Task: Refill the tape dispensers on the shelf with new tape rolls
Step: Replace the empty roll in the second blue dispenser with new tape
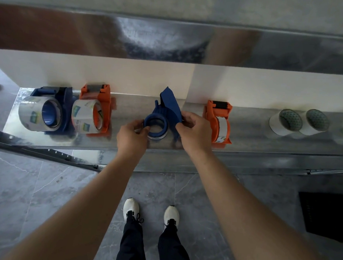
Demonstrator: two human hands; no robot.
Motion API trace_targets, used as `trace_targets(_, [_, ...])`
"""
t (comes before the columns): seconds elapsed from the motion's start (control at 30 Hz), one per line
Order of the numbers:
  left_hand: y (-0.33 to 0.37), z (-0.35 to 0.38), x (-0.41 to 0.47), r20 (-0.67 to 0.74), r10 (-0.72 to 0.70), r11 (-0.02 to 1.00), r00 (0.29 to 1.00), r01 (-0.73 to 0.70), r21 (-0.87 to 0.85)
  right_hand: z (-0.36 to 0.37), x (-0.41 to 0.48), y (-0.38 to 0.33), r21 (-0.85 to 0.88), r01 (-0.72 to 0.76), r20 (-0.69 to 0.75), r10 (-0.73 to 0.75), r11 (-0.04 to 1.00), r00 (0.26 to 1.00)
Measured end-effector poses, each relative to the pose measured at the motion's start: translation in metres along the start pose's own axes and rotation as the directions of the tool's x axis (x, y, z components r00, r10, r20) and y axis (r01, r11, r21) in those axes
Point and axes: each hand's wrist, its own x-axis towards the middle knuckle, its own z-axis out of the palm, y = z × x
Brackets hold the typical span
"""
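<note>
The blue plastic tape dispenser point(169, 103) is gripped by the right hand point(194, 131), steadying its hub point(157, 122), which is pinched by the left hand point(132, 136).

My white shoes point(131, 207) stand at six o'clock on grey floor tiles point(42, 192); a black mat point(326, 215) lies at four.

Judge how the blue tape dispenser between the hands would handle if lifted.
Probably stiff: the blue dispenser looks like moulded plastic. Likely light, since only a thin white ring of tape shows round its hub. Possibly tippy on its own, as the left hand and right hand both hold it.
</note>
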Motion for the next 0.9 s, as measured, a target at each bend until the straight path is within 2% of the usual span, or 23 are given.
trace_targets(0.27, [0.003, 0.001, -0.001, -0.008, -0.012, 1.000, 1.000, 0.012, 0.004, 0.003, 0.005, 0.004, -0.110, 0.039, -0.011, -0.041, 0.993, 0.999])
trace_targets(0.37, [0.006, 0.001, -0.001, -0.015, -0.029, 1.000, 0.999, 0.029, 0.003, 0.005, 0.002, -0.006, -0.287, 0.186, -0.055, -0.210, 0.940, 0.976])
trace_targets(0.43, [0.007, 0.000, -0.001, -0.009, -0.024, 1.000, 1.000, 0.024, 0.010, 0.010, 0.000, -0.019, -0.345, 0.305, 0.023, -0.317, 0.888, 0.948])
trace_targets(0.47, [0.007, -0.001, -0.001, -0.004, -0.015, 1.000, 1.000, 0.015, 0.010, 0.014, -0.002, -0.026, -0.352, 0.326, 0.086, -0.317, 0.877, 0.945])
trace_targets(0.5, [0.007, -0.001, -0.001, -0.001, -0.011, 1.000, 1.000, 0.011, 0.005, 0.019, -0.003, -0.031, -0.370, 0.313, 0.148, -0.277, 0.875, 0.949])
trace_targets(0.57, [0.011, -0.003, -0.002, -0.006, -0.029, 0.999, 1.000, 0.029, -0.014, 0.029, -0.003, -0.039, -0.457, 0.209, 0.247, -0.103, 0.864, 0.964])
trace_targets(0.63, [0.013, -0.004, 0.000, 0.012, -0.058, 0.997, 0.998, 0.058, -0.045, 0.037, -0.002, -0.040, -0.534, 0.075, 0.284, 0.095, 0.842, 0.954])
trace_targets(0.7, [0.014, -0.007, 0.002, 0.047, -0.070, 0.992, 0.996, 0.074, -0.101, 0.043, -0.002, -0.040, -0.558, -0.010, 0.287, 0.205, 0.830, 0.936])
trace_targets(0.9, [0.012, -0.009, 0.008, 0.089, -0.119, 0.959, 0.989, 0.138, -0.249, 0.050, -0.003, -0.039, -0.541, -0.070, 0.250, 0.239, 0.838, 0.938])
